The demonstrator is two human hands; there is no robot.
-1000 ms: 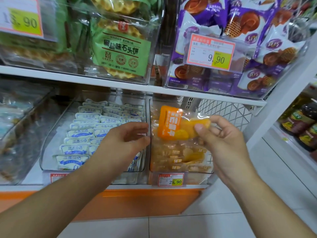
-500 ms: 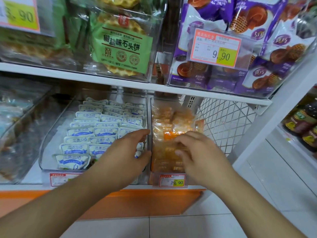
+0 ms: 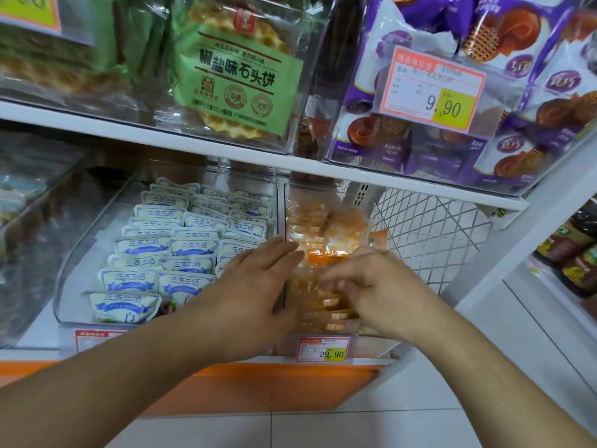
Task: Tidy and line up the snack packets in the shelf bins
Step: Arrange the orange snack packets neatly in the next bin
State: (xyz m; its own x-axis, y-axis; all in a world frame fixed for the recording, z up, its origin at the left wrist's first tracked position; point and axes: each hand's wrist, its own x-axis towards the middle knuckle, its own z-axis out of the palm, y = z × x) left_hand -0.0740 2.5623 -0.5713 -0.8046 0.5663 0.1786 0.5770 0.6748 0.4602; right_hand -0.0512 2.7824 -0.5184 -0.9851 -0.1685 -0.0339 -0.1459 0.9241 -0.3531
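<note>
White shelving point(image 3: 226, 150) held the clear orange-packet bin point(image 3: 323, 221) right of the blue-and-white packet bin point(image 3: 97, 240). My left hand point(image 3: 258, 279) lay flat and open-fingered across that bin's left wall, gripping nothing. My right hand point(image 3: 371, 286) curled over the orange packets point(image 3: 326, 255) inside; its blurred fingers hid any grasp.

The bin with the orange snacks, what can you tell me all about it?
The clear plastic bin of orange snack packets sits on the lower shelf, right of the bin of white-and-blue packets. Its packets lie stacked flat, orange with see-through wrap. A 29.90 price tag hangs on its front. The left hand and right hand rest on the packets.
</note>
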